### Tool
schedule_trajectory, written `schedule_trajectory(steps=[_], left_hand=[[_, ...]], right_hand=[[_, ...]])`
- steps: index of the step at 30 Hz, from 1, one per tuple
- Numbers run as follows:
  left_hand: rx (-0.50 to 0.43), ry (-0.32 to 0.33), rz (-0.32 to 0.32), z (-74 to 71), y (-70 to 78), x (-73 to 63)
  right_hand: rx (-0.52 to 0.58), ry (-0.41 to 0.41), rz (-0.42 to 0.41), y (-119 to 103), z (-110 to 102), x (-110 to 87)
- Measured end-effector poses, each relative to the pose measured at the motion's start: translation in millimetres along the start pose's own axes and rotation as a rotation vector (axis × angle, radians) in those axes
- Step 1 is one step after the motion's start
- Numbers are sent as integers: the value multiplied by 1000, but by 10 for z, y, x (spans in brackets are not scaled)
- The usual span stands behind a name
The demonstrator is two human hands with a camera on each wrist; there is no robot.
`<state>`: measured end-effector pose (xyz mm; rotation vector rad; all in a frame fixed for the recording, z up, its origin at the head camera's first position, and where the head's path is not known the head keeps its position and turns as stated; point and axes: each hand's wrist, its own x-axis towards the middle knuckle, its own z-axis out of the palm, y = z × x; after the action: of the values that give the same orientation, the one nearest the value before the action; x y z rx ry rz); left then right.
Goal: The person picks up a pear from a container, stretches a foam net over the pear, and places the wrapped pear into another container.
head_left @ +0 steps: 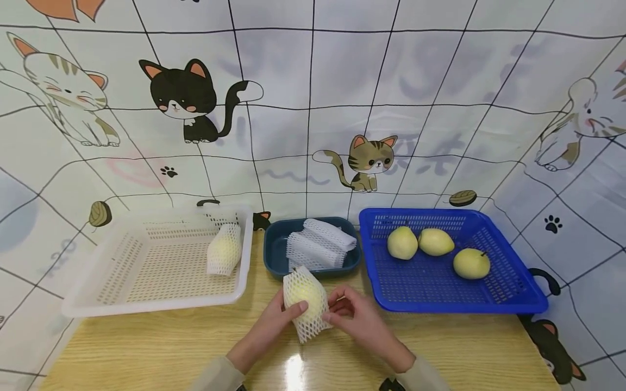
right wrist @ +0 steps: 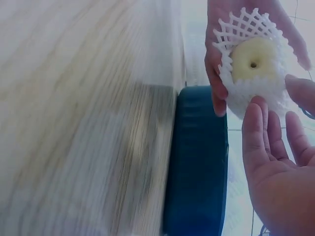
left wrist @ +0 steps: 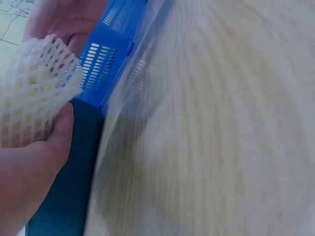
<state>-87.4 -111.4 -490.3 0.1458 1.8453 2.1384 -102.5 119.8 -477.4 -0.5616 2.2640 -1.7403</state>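
- One pale yellow, rounded pear (right wrist: 253, 64) inside a white foam-mesh sleeve (head_left: 309, 327), held up over a light wood-grained surface (head_left: 171, 347); just in front of a dark teal plastic tub (head_left: 268, 250), probably for working room there.
- Left hand (head_left: 274, 320): thumb laid across the near face of the mesh, fingers wrapped behind; gripping pear and sleeve together, likely against slipping or turning.
- Right hand (head_left: 359, 317): fingers half bent, touching the sleeve near its rim; cannot tell whether pinching the mesh; probably so placed for handling the loose edge.
- Visible from the right wrist: dimpled end of the pear, framed by the flared rim; covered round the sides, bare at that end.
- In the tub: several flattened white mesh sleeves (head_left: 318, 244); set centrally, presumably within reach of either side.
- To the right: bright blue perforated plastic basket (head_left: 415, 290) with three unwrapped yellow pears (head_left: 471, 263); laid in one layer, perhaps for easy picking and less bruising.
- To the left: white perforated plastic basket (head_left: 161, 271) with one mesh-covered pear (head_left: 226, 250) near its right wall; seemingly set apart from the bare fruit.
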Motion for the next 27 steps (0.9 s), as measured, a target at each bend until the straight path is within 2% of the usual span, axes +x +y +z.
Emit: schedule_trajectory(steps=[4, 7, 10, 14, 20, 23, 27], left_hand=[[-72, 15, 3, 44, -35, 9], [-97, 65, -5, 74, -46, 18], [-71, 127, -12, 85, -24, 10], [37, 190, 3, 29, 97, -40], [179, 236, 42, -194, 388, -188], [259, 258, 49, -331, 524, -250], [366, 278, 25, -521, 725, -348]], right_hand=[[-45, -10, -52, 5, 34, 3], [-88, -34, -69, 20, 39, -5], [-113, -44, -97, 29, 27, -10], [-140, 0, -122, 4, -5, 5], [-200, 45, -131, -57, -18, 61], [-215, 18, -131, -75, 21, 100], [-265, -70, -128, -121, 132, 156]])
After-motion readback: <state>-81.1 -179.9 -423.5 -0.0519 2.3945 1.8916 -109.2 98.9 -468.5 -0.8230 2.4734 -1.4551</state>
